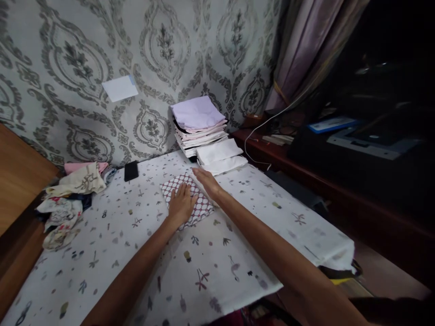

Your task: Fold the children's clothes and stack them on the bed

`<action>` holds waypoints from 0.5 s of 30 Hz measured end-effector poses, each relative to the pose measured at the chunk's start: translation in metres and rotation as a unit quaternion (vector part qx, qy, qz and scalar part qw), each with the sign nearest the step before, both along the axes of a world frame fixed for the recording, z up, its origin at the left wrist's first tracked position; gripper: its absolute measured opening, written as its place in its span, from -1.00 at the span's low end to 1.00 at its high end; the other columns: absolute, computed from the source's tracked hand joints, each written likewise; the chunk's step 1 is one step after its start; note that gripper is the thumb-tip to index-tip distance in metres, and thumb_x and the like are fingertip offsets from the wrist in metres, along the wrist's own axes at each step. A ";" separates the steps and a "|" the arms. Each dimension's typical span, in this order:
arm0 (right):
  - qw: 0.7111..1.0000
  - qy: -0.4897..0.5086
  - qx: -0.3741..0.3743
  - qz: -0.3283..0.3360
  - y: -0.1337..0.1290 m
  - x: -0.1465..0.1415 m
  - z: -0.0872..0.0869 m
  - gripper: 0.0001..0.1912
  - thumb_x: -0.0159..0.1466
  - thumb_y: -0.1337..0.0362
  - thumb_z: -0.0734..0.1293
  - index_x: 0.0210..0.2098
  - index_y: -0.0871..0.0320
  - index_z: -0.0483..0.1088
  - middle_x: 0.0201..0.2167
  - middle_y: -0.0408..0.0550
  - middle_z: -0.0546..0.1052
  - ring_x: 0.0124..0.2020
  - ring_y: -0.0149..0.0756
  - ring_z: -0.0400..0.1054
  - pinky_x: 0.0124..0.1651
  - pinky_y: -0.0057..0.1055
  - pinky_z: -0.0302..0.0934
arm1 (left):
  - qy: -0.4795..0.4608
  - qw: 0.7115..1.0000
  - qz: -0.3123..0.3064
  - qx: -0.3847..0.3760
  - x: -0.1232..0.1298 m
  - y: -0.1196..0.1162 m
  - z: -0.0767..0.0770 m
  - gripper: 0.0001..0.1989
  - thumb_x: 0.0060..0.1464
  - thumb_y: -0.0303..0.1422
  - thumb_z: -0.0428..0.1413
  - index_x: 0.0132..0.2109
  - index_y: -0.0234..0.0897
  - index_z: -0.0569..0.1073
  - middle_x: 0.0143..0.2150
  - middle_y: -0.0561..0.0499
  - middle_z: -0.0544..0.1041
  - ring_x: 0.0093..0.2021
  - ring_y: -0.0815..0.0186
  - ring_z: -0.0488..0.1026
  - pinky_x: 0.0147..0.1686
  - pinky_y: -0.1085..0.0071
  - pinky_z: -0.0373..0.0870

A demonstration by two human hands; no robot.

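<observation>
A folded cloth (203, 206) with a red and white net pattern lies flat on the patterned white sheet (210, 249). My left hand (182, 204) rests on top of it, palm down, fingers spread. At the cloth's right edge is my right hand (207, 182), turned on its side with the fingers stretched out. Whether it touches the cloth I cannot tell. Just beyond the hands sits a tall stack of folded clothes (200, 124) with a lilac piece on top. Folded white cloths (222, 156) lie against its front.
A loose heap of clothes (68, 203) lies at the left, near a wooden board (23, 181). A black phone (131, 171) rests near the wall. To the right stands a dark red wooden ledge (306, 172), with a white cable (260, 131) hanging over it.
</observation>
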State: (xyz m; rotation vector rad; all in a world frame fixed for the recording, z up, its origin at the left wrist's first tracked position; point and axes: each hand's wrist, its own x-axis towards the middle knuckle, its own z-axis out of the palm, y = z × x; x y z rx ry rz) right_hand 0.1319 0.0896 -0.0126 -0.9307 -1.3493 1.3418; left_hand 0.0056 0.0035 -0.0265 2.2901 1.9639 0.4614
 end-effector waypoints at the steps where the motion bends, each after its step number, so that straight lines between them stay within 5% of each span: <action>1: 0.998 -0.034 0.043 0.011 -0.003 0.000 0.002 -0.62 0.34 0.10 0.27 0.05 0.11 0.50 0.16 0.04 0.51 0.24 -0.14 0.32 0.35 -0.11 0.08 | -0.002 1.000 -0.003 -0.008 -0.001 0.000 0.001 -0.42 0.36 -0.15 -0.18 0.36 -0.43 0.19 0.44 -0.38 0.14 0.47 -0.02 0.01 0.39 -0.13 -0.11; 4: 0.970 -0.161 0.171 0.065 -0.015 -0.006 0.002 -0.63 0.37 0.15 0.23 0.07 0.12 0.49 0.14 0.04 0.52 0.22 -0.15 0.34 0.34 -0.15 0.09 | -0.014 0.999 -0.030 -0.018 -0.011 0.001 0.003 -0.43 0.37 -0.16 -0.23 0.37 -0.39 0.18 0.43 -0.34 0.17 0.46 0.02 0.03 0.37 -0.11 -0.06; 7: 0.937 -0.260 0.221 0.078 -0.026 -0.013 -0.005 -0.62 0.43 0.21 0.14 0.09 0.19 0.46 0.11 0.11 0.53 0.17 -0.16 0.38 0.30 -0.18 0.15 | -0.026 0.998 -0.046 -0.030 -0.031 0.012 0.002 -0.45 0.37 -0.21 -0.25 0.38 -0.34 0.17 0.44 -0.29 0.17 0.47 0.07 0.03 0.37 -0.08 -0.03; 15: 0.903 -0.382 0.196 0.034 -0.026 -0.011 -0.014 -0.61 0.40 0.35 0.16 0.16 0.20 0.39 0.13 0.06 0.51 0.12 -0.23 0.40 0.24 -0.29 0.20 | -0.193 0.977 0.083 -0.040 -0.085 0.064 -0.001 -0.47 0.24 -0.14 0.05 0.28 -0.25 0.32 0.43 -0.28 0.19 0.47 -0.06 -0.01 0.39 -0.15 -0.23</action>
